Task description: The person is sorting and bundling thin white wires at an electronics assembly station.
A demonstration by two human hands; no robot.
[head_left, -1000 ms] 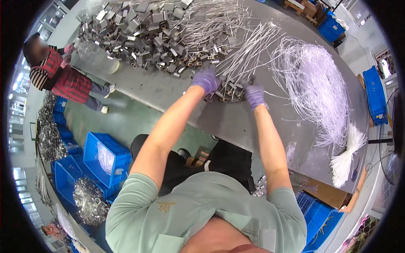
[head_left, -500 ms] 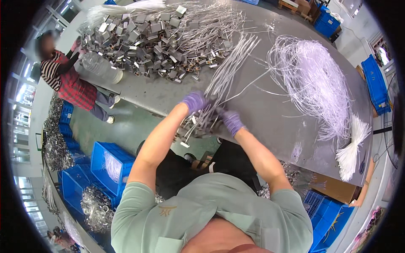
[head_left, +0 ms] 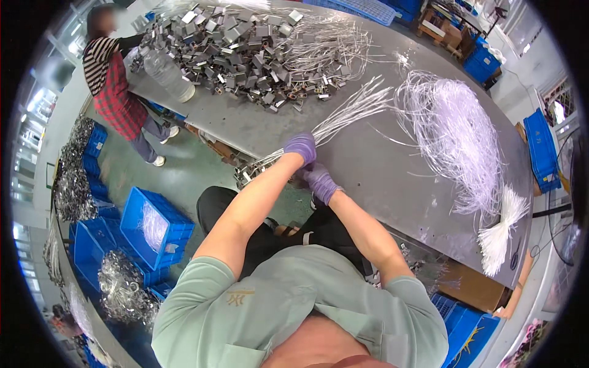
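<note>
My left hand (head_left: 300,147), in a purple glove, is wrapped round a bundle of clear thin wires (head_left: 353,113) at the table's near edge. The loose wire ends fan out to the far right over the tabletop. At the bundle's other end, metal-cased connectors (head_left: 246,174) hang past the edge, left of my forearm. My right hand (head_left: 321,182), also gloved, is closed just below the left and touches it; what its fingers hold is hidden.
A large heap of grey metal-cased connectors (head_left: 239,55) with wires covers the table's far left, beside a clear plastic jug (head_left: 167,75). Right lie a tangled pile of clear wires (head_left: 454,135) and a white tie bundle (head_left: 504,230). A person (head_left: 116,86) stands far left. Blue crates (head_left: 156,227) stand below.
The bundle has swung from steep to slanting, its connector ends moving left and its loose ends right. My hands have come together. The person at the far left has turned toward the heap.
</note>
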